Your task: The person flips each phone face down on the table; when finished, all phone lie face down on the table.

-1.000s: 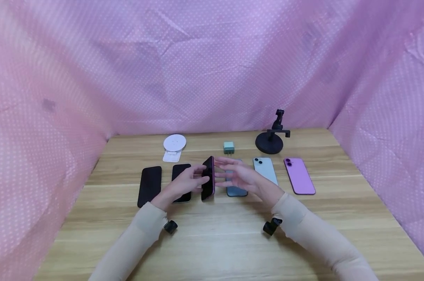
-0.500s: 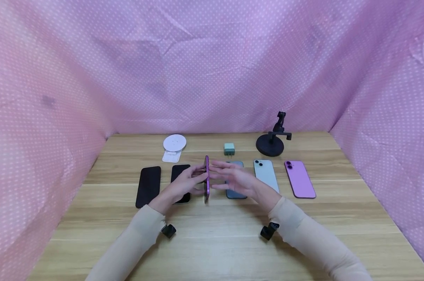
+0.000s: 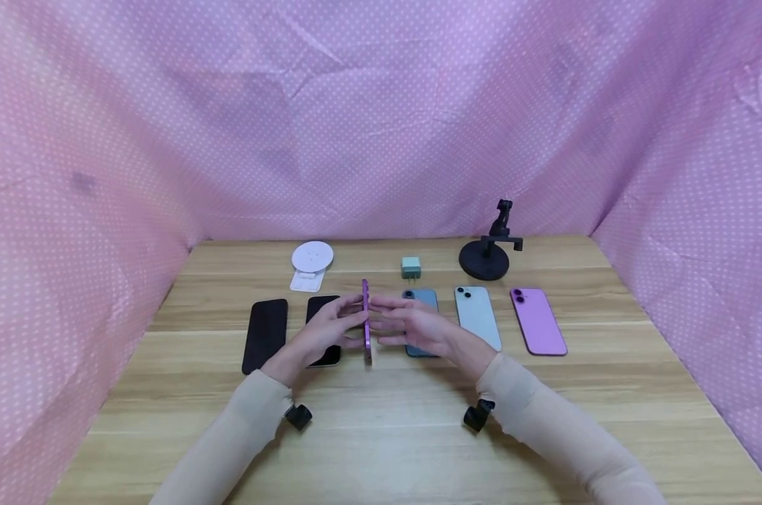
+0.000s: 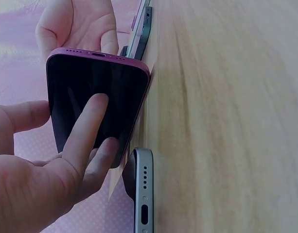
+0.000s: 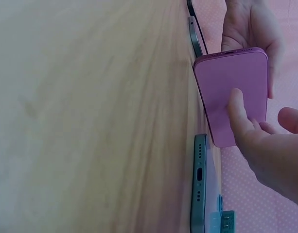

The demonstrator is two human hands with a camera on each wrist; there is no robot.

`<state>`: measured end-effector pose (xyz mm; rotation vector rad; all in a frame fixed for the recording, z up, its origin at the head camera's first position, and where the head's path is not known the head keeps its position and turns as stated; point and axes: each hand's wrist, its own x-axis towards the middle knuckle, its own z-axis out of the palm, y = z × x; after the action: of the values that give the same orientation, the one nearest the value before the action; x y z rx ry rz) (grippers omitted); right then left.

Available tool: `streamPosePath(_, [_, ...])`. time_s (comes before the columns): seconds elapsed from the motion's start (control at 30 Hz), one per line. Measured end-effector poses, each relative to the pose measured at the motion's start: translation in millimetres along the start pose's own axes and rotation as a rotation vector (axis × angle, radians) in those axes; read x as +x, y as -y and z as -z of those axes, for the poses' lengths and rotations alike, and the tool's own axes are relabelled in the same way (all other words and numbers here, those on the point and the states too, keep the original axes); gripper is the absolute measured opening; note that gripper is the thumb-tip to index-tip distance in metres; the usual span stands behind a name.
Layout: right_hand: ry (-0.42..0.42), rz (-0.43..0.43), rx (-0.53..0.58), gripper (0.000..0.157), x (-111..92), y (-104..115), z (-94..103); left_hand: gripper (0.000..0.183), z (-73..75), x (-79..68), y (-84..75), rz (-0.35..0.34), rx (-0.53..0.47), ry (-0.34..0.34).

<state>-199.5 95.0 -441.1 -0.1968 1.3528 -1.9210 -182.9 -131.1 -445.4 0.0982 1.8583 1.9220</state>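
Observation:
A purple-pink phone (image 3: 366,322) stands on its long edge between both hands, black screen (image 4: 80,87) toward the left hand. My left hand (image 3: 327,330) holds it, with one fingertip at the upper edge and other digits against the screen. Opposite, my right hand (image 3: 418,326) has its fingers fairly straight. One digit of it touches the pink back (image 5: 231,92), while another fingertip stays apart from the phone. Whether the lower edge touches the table is hard to tell. Beneath the left hand lies a dark-screened phone (image 3: 324,356); beside the right, a blue phone (image 3: 426,298).
Another black-screened phone (image 3: 265,337) lies at the left. A pale blue phone (image 3: 477,315) and a lilac phone (image 3: 538,321) lie back up at the right. Behind them are a white round stand (image 3: 312,257), a green charger plug (image 3: 411,266) and a black phone stand (image 3: 484,259).
The purple-pink phone has turned from a tilt that showed its screen to nearly edge-on in the head view. It and both hands have shifted slightly left.

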Motion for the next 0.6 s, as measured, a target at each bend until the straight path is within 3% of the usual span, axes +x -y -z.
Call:
streamPosePath(0.3, [-0.008, -0.018, -0.035, 0.046, 1.4, -1.6, -0.1, 0.056, 2.5, -1.2, -0.4, -0.021, -0.026, 0.031])
streamPosePath(0.6, [-0.066, -0.032, -0.046, 0.055, -1.2, -0.5, 4.1, 0.054, 11.4, -1.0, 4.5, -0.028, 0.054, -0.007])
